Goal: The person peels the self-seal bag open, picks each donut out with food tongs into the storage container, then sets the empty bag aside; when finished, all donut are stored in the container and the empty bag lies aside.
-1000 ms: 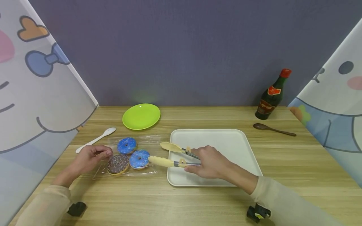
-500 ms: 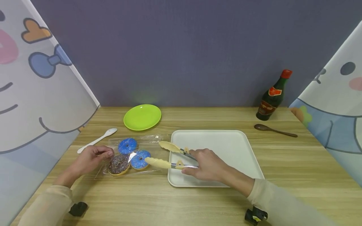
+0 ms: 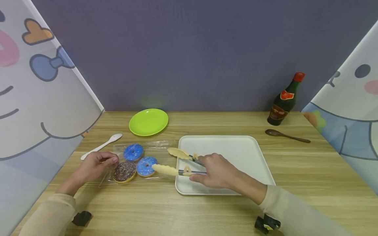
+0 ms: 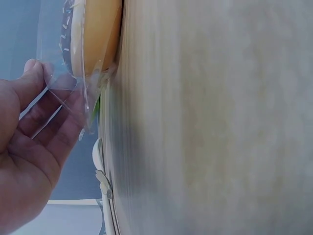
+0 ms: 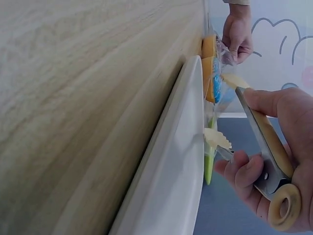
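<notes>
My left hand pinches the edge of a clear plastic bag at its left end. Inside the bag lie a chocolate sprinkled donut, a blue donut and another blue donut with sprinkles. My right hand grips metal tongs with cream scalloped tips over the left part of a white tray. The tongs stand spread apart. Their tips point left at the bag's right end, and the nearer tip is by the right-hand blue donut; contact cannot be told.
A green plate lies behind the bag, and a white spoon lies to its left. At the back right stand a dark bottle with a red cap and, before it, a brown wooden spoon. A wall closes off the back.
The nearer arm of the tongs has shifted slightly left, and the tips are a little wider apart. My left hand keeps its hold on the bag; the donuts stay in place.
</notes>
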`<action>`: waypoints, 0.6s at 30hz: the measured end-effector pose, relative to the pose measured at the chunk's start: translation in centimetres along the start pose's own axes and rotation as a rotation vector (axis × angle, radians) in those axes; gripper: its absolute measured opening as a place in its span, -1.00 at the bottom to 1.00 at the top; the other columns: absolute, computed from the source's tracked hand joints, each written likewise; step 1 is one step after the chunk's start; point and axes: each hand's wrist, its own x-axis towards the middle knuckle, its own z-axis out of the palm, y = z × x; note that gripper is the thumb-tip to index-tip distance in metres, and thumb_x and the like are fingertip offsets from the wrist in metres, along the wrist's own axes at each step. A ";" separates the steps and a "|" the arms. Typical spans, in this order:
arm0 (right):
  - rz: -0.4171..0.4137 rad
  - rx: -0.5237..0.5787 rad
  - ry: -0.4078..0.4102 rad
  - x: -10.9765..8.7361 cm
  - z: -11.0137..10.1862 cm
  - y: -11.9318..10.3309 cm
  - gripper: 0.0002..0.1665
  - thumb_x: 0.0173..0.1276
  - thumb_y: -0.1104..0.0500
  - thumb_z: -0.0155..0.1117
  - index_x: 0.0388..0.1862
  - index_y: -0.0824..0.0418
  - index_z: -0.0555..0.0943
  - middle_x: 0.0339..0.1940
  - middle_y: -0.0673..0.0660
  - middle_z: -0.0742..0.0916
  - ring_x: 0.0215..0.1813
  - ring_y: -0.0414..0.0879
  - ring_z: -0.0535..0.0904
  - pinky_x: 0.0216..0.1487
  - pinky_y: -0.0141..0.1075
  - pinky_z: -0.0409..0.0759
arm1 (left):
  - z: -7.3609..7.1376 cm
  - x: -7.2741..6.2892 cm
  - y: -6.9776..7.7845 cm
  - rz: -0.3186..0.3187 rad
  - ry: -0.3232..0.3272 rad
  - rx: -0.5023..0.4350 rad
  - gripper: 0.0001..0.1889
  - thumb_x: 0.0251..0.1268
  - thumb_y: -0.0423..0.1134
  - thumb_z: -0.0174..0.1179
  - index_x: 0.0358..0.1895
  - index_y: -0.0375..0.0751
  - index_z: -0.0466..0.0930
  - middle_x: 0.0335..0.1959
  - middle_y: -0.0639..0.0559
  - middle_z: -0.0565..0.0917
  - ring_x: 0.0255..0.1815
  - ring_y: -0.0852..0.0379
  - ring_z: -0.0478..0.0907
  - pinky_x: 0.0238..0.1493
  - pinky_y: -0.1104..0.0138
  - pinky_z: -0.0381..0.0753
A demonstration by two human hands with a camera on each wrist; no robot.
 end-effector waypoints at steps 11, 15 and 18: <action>0.021 -0.015 -0.061 0.4 0.0 1.1 -0.22 0.11 -0.16 0.40 0.17 0.33 0.53 0.09 0.15 0.64 0.10 0.02 0.54 0.02 -0.09 0.53 | 0.0 0.1 -0.6 -0.017 0.009 0.001 -0.89 0.21 -0.60 0.16 -0.36 -0.41 0.65 -0.42 -0.06 0.66 -0.42 0.29 0.59 -0.41 0.50 0.59; 0.011 -0.002 -0.061 0.8 0.3 1.2 -0.21 0.10 -0.16 0.40 0.18 0.33 0.52 0.11 0.13 0.63 0.12 0.01 0.53 0.05 -0.09 0.52 | 0.0 0.1 -0.5 -0.011 0.008 -0.006 -0.88 0.20 -0.61 0.16 -0.37 -0.39 0.65 -0.43 -0.06 0.66 -0.41 0.29 0.59 -0.39 0.52 0.58; 0.006 0.002 -0.047 0.9 0.6 1.2 -0.20 0.11 -0.17 0.40 0.18 0.33 0.52 0.09 0.12 0.64 0.10 -0.02 0.54 0.03 -0.12 0.53 | 0.1 0.2 -0.5 -0.004 0.005 -0.011 -0.87 0.19 -0.62 0.15 -0.38 -0.39 0.65 -0.43 -0.06 0.66 -0.41 0.28 0.59 -0.39 0.51 0.58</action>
